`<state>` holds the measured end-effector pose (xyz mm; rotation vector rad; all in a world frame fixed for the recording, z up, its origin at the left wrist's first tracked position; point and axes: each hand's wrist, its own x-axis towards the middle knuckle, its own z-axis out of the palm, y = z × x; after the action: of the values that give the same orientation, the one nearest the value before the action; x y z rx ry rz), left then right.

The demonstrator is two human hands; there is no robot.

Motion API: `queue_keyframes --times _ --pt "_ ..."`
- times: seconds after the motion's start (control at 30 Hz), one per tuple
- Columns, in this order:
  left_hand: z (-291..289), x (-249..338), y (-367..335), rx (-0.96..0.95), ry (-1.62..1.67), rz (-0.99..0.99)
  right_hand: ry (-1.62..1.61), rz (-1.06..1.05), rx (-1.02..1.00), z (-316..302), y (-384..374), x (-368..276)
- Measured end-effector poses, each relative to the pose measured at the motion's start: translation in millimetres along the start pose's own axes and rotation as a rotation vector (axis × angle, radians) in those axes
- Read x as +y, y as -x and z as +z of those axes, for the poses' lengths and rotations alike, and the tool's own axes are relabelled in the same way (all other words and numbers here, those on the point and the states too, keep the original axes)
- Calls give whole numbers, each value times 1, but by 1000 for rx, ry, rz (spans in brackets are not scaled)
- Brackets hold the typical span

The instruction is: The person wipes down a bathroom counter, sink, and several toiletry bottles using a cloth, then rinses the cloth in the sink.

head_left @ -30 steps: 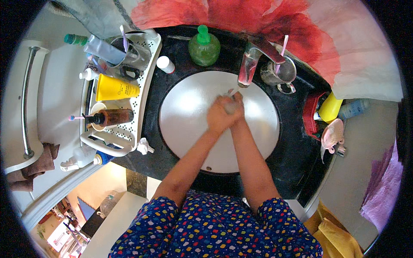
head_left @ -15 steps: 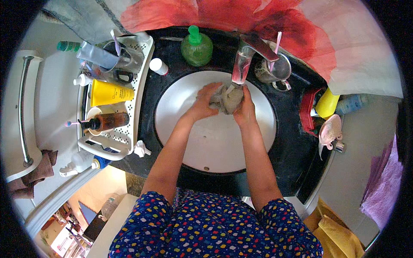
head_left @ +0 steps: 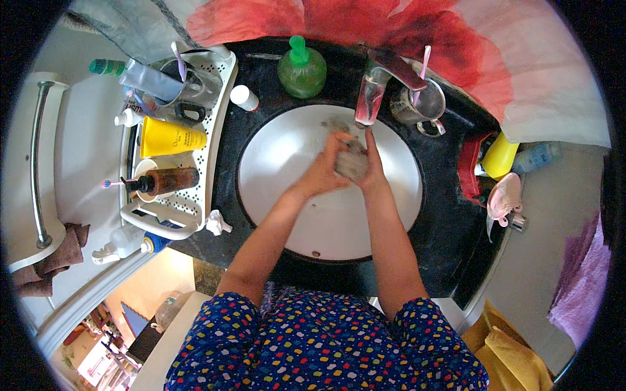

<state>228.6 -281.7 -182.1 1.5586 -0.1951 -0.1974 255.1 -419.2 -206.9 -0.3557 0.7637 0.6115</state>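
Over the white oval sink, both hands press a bunched grey-beige cloth between them. My left hand has its fingers bent against the cloth's left side and is slightly smeared by motion. My right hand grips the cloth from the right, its fingertips just below the tap. The tap, with a clear spout and dark lever, stands at the sink's far edge. I cannot make out running water from it at this moment.
A green pump bottle and a white-capped small bottle stand behind the sink. On the left, a white perforated rack holds several toiletries. A metal mug with a toothbrush sits right of the tap, near a red basket.
The cloth has been gathered into a tighter bunch and brought slightly nearer to me. My left hand has closed in toward my right. The pale stream below the spout no longer shows.
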Motion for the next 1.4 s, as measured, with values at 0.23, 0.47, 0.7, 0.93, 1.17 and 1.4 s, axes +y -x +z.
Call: queue_keyframes --times 0.23,0.47,0.7,0.93,1.17,1.4 --pt "30 -6 -4 344 -96 -243 65 -400 45 -5 -27 28" --pt "23 -51 -36 485 299 -499 442 -697 87 -18 -42 17" --pt "25 -28 -49 486 667 -780 1108 -947 347 -9 -40 3" --pt "1 -27 -53 560 544 -751 1395 -1010 322 -7 -45 -3" --pt "-25 17 -44 579 741 -635 1894 -817 136 -109 -57 23" --pt "-33 8 -30 579 613 -726 2253 -270 491 -27 -32 18"
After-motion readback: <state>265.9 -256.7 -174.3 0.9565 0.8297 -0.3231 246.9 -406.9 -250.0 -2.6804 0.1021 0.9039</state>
